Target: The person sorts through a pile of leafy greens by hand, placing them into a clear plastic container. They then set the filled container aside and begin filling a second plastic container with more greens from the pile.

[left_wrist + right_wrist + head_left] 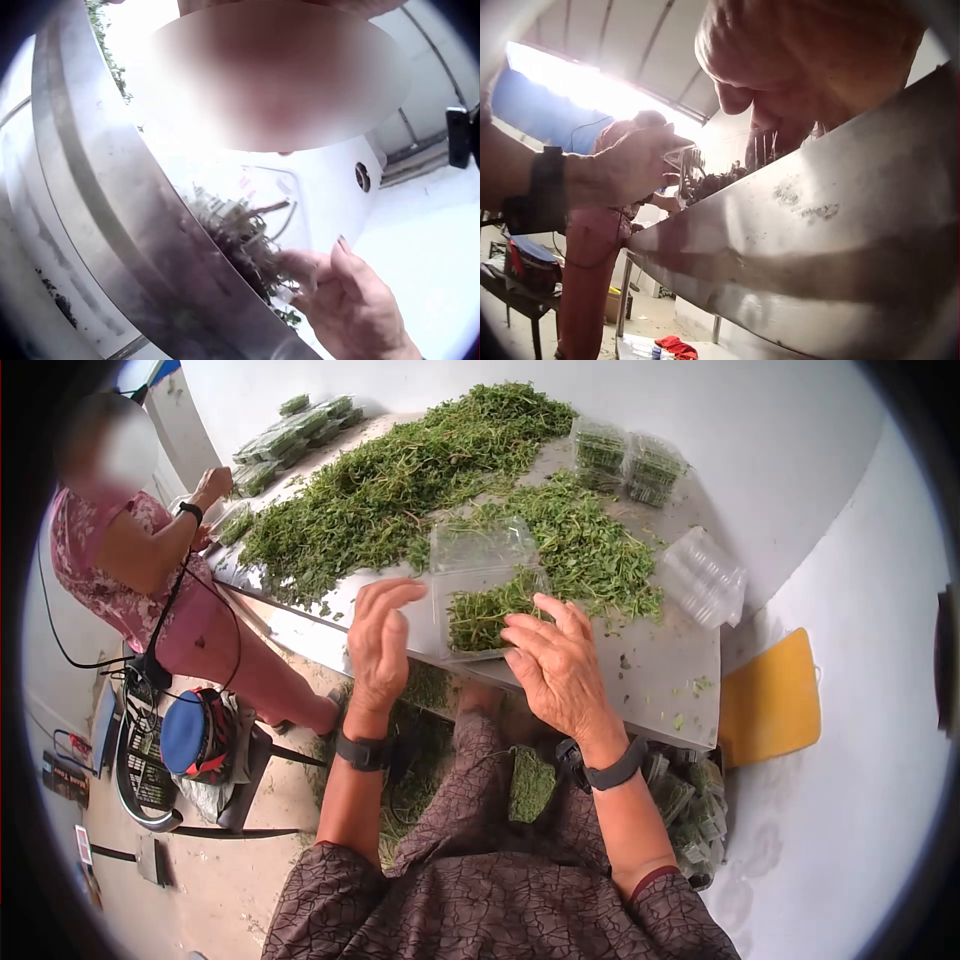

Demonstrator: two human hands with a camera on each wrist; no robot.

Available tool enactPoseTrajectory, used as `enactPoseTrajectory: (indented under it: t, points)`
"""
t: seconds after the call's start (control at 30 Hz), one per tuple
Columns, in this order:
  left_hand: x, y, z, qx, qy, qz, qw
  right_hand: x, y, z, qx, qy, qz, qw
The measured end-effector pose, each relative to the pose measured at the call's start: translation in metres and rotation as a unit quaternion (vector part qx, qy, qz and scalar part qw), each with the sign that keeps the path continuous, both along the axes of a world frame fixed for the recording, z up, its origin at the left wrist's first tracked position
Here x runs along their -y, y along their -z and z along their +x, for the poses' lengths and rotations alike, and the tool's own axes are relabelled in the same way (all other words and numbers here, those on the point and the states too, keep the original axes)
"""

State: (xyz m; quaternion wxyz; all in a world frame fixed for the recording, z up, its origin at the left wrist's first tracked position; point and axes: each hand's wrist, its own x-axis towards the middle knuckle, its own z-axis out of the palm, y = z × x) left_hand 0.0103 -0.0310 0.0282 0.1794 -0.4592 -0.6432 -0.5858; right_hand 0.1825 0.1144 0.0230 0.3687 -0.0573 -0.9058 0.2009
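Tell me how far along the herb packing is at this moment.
Done: filled clamshells are stacked at the table's far left and far right. In hand: the left hand and right hand work at an open clamshell partly filled with herbs, its lid up. Left: a large loose herb pile covers the table, and empty containers wait at right.

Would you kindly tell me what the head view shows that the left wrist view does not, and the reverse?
Only the head view shows the big herb pile, the filled packs, the stack of empty containers, a second person and the left hand. Only the left wrist view shows the table's metal edge from below. Both show the right hand at the open clear container of herbs.
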Motion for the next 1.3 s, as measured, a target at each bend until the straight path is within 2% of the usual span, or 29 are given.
enactPoseTrajectory:
  t: [0.07,0.1,0.13,0.2,0.27,0.4,0.47,0.63,0.7,0.87,0.9,1.0,1.03,1.13,1.27,1.3]
  points:
    - [-0.006,-0.010,0.008,-0.183,0.055,-0.118,0.974,0.001,-0.003,-0.002,0.005,0.005,0.018,1.000]
    - [-0.010,-0.011,0.014,-0.184,0.089,-0.162,0.965,0.001,-0.002,-0.002,0.003,0.005,0.017,1.000]
    - [-0.013,-0.008,0.017,-0.186,0.090,-0.163,0.965,0.000,-0.002,-0.003,-0.003,0.007,0.025,1.000]
    - [-0.018,-0.002,0.019,-0.253,0.074,-0.236,0.935,0.000,-0.002,-0.003,-0.010,0.012,0.032,0.999]
    - [-0.020,-0.003,0.019,-0.229,0.091,-0.219,0.944,0.002,-0.002,-0.004,-0.016,0.036,0.049,0.998]
    - [-0.019,-0.009,0.022,-0.241,0.049,-0.252,0.936,0.002,-0.006,-0.008,-0.029,0.068,0.068,0.995]
    - [-0.018,-0.011,0.023,-0.231,0.034,-0.274,0.933,-0.001,-0.007,-0.005,0.021,0.109,0.072,0.991]
    - [-0.012,-0.014,0.021,-0.185,0.051,-0.290,0.937,-0.009,-0.003,-0.002,0.011,0.079,0.064,0.995]
    - [-0.009,-0.018,0.019,-0.168,0.065,-0.283,0.942,-0.014,-0.001,0.002,-0.067,0.048,0.057,0.995]
    - [-0.017,-0.022,0.019,-0.175,0.082,-0.245,0.950,-0.019,0.008,0.011,-0.090,0.064,0.008,0.994]
    - [-0.019,-0.024,0.017,-0.177,0.105,-0.307,0.929,-0.017,0.010,0.012,-0.080,0.062,-0.005,0.995]
    - [-0.034,-0.024,0.026,-0.223,0.103,-0.323,0.914,-0.016,0.010,0.013,-0.070,0.058,-0.005,0.996]
    - [-0.037,-0.025,0.026,-0.233,0.107,-0.362,0.896,-0.019,0.012,0.013,-0.061,0.047,-0.015,0.997]
    - [-0.044,-0.022,0.028,-0.280,0.100,-0.391,0.871,-0.021,0.014,0.014,-0.048,0.030,-0.033,0.998]
    - [-0.045,-0.017,0.027,-0.263,0.100,-0.377,0.882,-0.019,0.013,0.014,-0.045,0.022,-0.045,0.998]
    - [-0.044,-0.021,0.029,-0.235,0.098,-0.406,0.878,-0.019,0.013,0.014,-0.045,0.022,-0.045,0.998]
